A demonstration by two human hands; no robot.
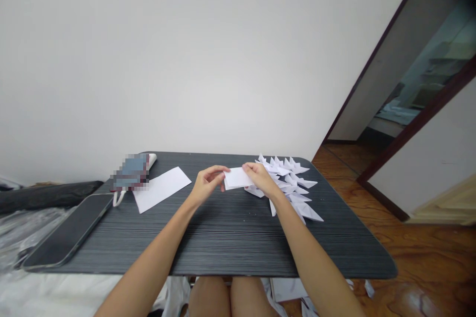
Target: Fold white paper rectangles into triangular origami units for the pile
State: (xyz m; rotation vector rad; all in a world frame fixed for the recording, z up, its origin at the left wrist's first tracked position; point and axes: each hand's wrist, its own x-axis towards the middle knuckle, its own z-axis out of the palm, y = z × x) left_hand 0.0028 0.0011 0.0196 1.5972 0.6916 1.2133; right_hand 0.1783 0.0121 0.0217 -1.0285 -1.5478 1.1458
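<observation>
A small folded sheet of white paper (237, 178) is held up just over the middle of the table, between both hands. My left hand (208, 183) pinches its left end between thumb and fingers. On the right end, my right hand (260, 178) grips it with the thumb on top; its other fingers are mostly hidden. Right behind and beside my right hand lies a cluster of folded white paper boats (297, 190) with pointed ends, partly covered by my forearm. Flat on the table to the left is a white paper sheet (161, 189).
The dark table (230, 247) stands against a white wall. At its left edge lie a smartphone (70, 230) and a blurred-out item (130, 172) with a white cable (117, 199). Plastic wrapping (22, 237) is left of the table. Paper scraps (369, 288) lie on the wooden floor.
</observation>
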